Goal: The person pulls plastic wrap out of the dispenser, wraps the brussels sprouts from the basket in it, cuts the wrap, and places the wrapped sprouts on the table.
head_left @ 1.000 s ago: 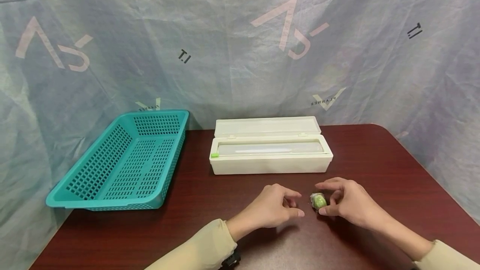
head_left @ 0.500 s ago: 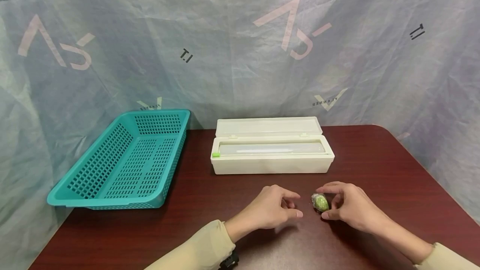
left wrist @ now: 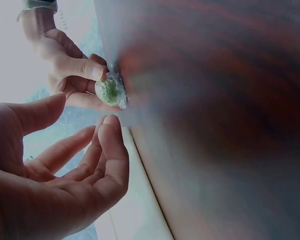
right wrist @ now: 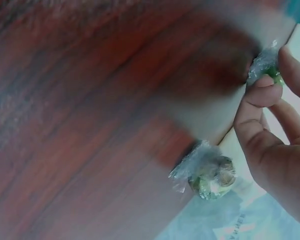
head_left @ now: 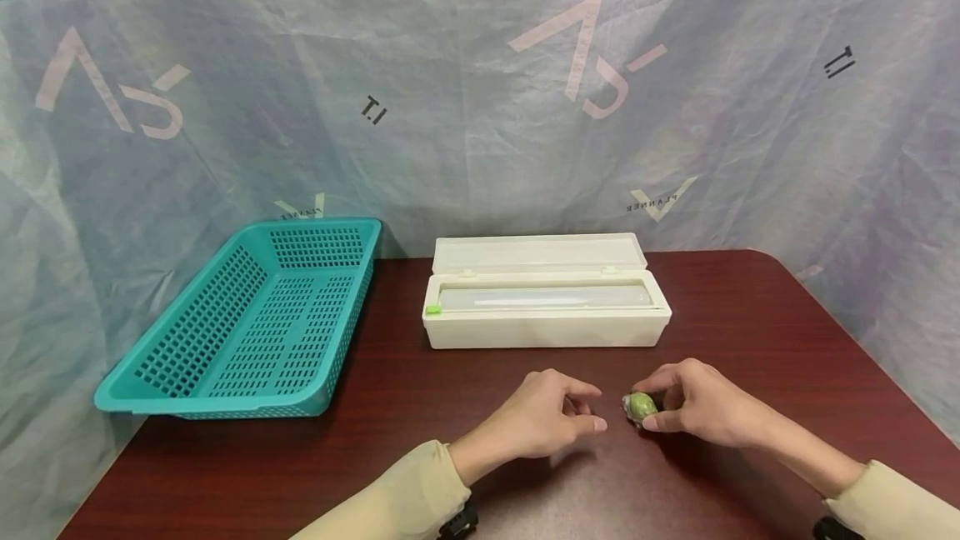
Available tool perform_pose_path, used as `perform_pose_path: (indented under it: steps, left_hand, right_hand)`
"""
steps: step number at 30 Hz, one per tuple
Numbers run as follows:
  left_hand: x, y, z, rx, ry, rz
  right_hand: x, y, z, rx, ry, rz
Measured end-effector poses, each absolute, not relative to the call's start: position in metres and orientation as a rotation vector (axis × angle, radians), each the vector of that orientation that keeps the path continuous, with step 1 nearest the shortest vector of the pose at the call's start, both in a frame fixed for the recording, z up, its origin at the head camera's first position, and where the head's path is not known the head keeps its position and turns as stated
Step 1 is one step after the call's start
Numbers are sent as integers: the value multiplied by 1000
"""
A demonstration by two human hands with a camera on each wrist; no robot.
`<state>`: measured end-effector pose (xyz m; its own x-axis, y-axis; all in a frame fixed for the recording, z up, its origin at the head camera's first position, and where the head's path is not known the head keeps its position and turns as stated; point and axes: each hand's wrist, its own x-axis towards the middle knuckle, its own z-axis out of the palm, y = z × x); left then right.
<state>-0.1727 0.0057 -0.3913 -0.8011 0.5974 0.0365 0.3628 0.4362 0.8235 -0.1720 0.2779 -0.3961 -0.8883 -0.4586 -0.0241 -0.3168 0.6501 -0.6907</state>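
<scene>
My right hand [head_left: 708,402] pinches a small round green thing [head_left: 642,404] between thumb and fingers, low over the dark red table. Clear plastic film wraps it, bunched on the side toward my left hand. In the right wrist view, a second film-wrapped green ball [right wrist: 212,175] lies on the table beside my right hand; that hand hides it in the head view. My left hand [head_left: 542,415] is held a short way left of the pinched thing, fingers loosely bent and nothing between them. Its thumb [left wrist: 45,112] stands apart from its fingers in the left wrist view.
A white cling film dispenser [head_left: 547,332] stands behind the hands, lid [head_left: 540,254] raised, with a film roll inside and a green slider [head_left: 433,309] at its left end. At the left stands a turquoise plastic basket [head_left: 318,394]. A grey printed cloth [head_left: 465,165] hangs behind the table.
The green thing has turned a little in my right hand, and that hand's fingers have curled in closer round it. My left hand stays almost where it was.
</scene>
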Motion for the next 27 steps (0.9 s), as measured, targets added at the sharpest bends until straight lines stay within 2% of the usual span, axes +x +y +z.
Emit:
perform_pose_path:
  steps: [7,27]
  left_hand:
    - [-171,8,-394,825,2413,1295]
    - [-172,14,-388,849,2400,1301]
  right_hand:
    - [-171,275,-394,-459,2610,-1146]
    - [-172,277,-399,-461,2610,-1216]
